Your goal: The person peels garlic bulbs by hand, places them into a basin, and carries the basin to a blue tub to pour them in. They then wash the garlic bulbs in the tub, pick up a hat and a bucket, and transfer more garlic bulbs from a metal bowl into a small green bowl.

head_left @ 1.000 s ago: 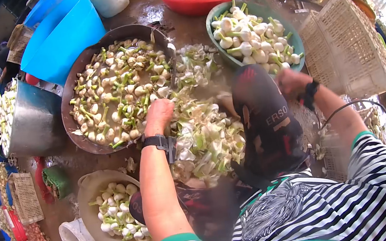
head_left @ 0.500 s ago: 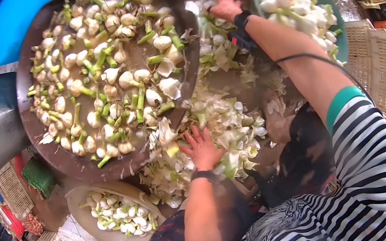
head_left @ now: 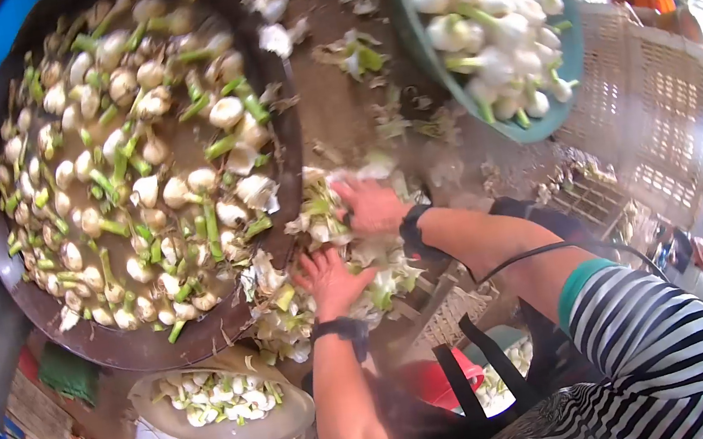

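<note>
A heap of pale garlic peels (head_left: pixel 356 310) lies on the wet floor beside a wide dark basin (head_left: pixel 294 128). My left hand (head_left: pixel 334 283) rests on the heap near the basin's rim, palm down with fingers spread. Just beyond it, my right hand (head_left: pixel 372 205) presses on the far part of the peels; its fingers are stretched out, their tips partly hidden among the scraps. Inside the basin, many garlic bulbs (head_left: pixel 175 191) with cut green stems float in murky water. Neither hand holds a bulb.
At the upper right stands a green tub (head_left: pixel 572 50) full of white peeled garlic bulbs (head_left: pixel 485 18). Lower left is a shallow pale bowl (head_left: pixel 294 414) of garlic. Woven crates (head_left: pixel 636 113) stand at right. A red container (head_left: pixel 448 378) sits between my legs.
My right hand has come from beside the green tub down toward my left hand, and the far peels are now gathered closer. My left hand stays on the heap. The view has shifted.
</note>
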Action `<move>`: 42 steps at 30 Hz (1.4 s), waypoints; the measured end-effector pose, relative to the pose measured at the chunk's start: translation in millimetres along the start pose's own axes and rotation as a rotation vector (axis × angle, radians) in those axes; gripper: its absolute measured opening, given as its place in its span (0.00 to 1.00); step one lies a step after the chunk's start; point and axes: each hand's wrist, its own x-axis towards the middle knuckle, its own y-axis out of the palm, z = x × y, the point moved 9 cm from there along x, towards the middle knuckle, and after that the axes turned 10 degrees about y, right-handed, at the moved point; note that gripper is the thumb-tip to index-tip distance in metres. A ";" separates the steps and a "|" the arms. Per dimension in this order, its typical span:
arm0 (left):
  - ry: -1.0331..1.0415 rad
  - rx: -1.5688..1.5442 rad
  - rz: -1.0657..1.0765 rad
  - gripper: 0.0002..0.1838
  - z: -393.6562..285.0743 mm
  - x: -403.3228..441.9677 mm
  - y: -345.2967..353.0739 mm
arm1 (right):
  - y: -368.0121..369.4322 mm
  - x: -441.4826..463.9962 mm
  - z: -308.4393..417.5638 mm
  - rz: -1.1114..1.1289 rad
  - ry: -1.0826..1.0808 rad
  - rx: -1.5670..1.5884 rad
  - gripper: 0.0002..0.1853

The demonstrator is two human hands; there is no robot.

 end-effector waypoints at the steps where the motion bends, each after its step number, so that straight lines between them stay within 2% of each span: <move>1: 0.047 0.095 -0.016 0.43 -8.3 -17.2 -7.3 | 0.8 -20.6 -7.2 0.032 0.030 -0.104 0.30; 3: 0.036 0.146 -0.058 0.34 -7.1 -46.4 -5.9 | -5.9 -56.1 -23.5 0.096 0.096 -0.303 0.32; 6: 0.011 0.262 -0.112 0.20 -12.6 -78.0 -21.8 | -35.6 -107.1 2.4 -0.081 -0.118 -0.453 0.25; 8: 0.003 0.081 -0.042 0.23 -15.3 -80.0 -36.8 | -41.4 -121.9 14.6 0.088 -0.148 -0.100 0.15; 9: -0.008 -0.007 0.004 0.26 -24.3 -82.1 -38.9 | -33.3 -133.0 10.1 0.185 -0.154 -0.056 0.11; 10: -0.028 0.041 -0.022 0.28 -39.1 -85.2 -47.4 | -24.6 -142.6 5.5 0.277 -0.163 -0.001 0.08; 12: -0.082 0.139 -0.105 0.34 -68.2 -90.1 -68.0 | -53.5 -149.8 10.3 0.101 -0.291 0.142 0.08; 13: -0.079 0.157 -0.174 0.43 -72.1 -91.1 -69.2 | -71.9 -153.7 14.5 0.020 -0.373 0.206 0.09; 16: -0.218 0.121 -0.004 0.38 -68.2 -79.2 -67.4 | -141.6 -158.2 -20.4 0.006 -0.252 0.195 0.09; 17: -0.212 0.171 0.146 0.35 -66.2 -62.6 -68.8 | -152.2 -155.0 -38.5 0.076 -0.200 0.174 0.08; 18: -0.216 0.211 0.301 0.32 -62.7 -49.7 -67.8 | -179.6 -155.4 -59.8 -0.004 -0.234 0.400 0.08; 19: -0.199 0.173 0.275 0.29 -79.3 -42.8 -87.3 | -204.5 -153.9 -86.5 -0.080 -0.267 0.628 0.08; 20: -0.181 0.135 0.250 0.26 -96.0 -35.7 -106.8 | -226.7 -150.4 -126.6 -0.198 -0.211 0.870 0.11; 21: -0.123 0.024 0.046 0.23 -139.6 -29.9 -145.2 | -251.7 -156.3 -171.0 -0.170 -0.015 1.134 0.13; 22: -0.055 -0.091 -0.155 0.20 -175.1 -21.8 -176.7 | -278.3 -160.8 -214.6 -0.386 0.054 1.061 0.14; 23: -0.007 -0.180 -0.272 0.18 -189.0 -6.8 -194.8 | -280.5 -167.9 -262.9 -0.366 0.329 1.280 0.12; 24: 0.044 -0.268 -0.388 0.17 -200.2 8.9 -215.3 | -298.4 -173.0 -307.9 -0.622 0.306 1.059 0.10; 25: 0.041 -0.290 -0.389 0.16 -229.7 20.6 -237.1 | -312.0 -186.4 -337.3 -0.643 0.455 1.167 0.09; 26: 0.034 -0.312 -0.387 0.16 -262.2 31.7 -260.6 | -307.6 -186.1 -378.2 -0.732 0.531 1.091 0.08; 28: -0.024 -0.419 -0.402 0.16 -283.3 61.8 -290.7 | -296.4 -187.7 -423.7 -0.610 0.670 1.274 0.17; 32: 0.100 -0.287 -0.437 0.18 -322.1 119.5 -342.7 | -275.1 -179.8 -433.2 -0.416 0.910 1.526 0.12; 34: 0.028 -0.377 -0.469 0.20 -341.7 135.5 -355.6 | -243.5 -166.8 -430.2 -0.315 0.971 1.562 0.09; 35: 0.032 -0.368 -0.490 0.21 -343.6 150.3 -361.9 | -231.7 -161.5 -410.2 -0.237 0.937 1.689 0.09; 37: 0.039 -0.351 -0.483 0.27 -348.9 188.2 -373.0 | -184.8 -149.6 -380.9 -0.102 1.006 1.759 0.12; 38: 0.133 -0.291 -0.507 0.30 -370.2 203.6 -377.9 | -175.4 -148.0 -359.0 -0.041 1.048 1.769 0.10; 40: 0.274 -0.164 -0.494 0.32 -372.5 268.5 -379.2 | -109.6 -112.7 -322.7 0.177 0.941 2.111 0.15; 41: 0.331 -0.104 -0.463 0.32 -382.6 289.0 -370.0 | -108.2 -113.7 -303.3 0.148 1.015 2.158 0.15; 42: 0.392 -0.048 -0.436 0.33 -392.7 306.2 -363.5 | -106.7 -99.8 -287.3 0.083 0.926 2.297 0.14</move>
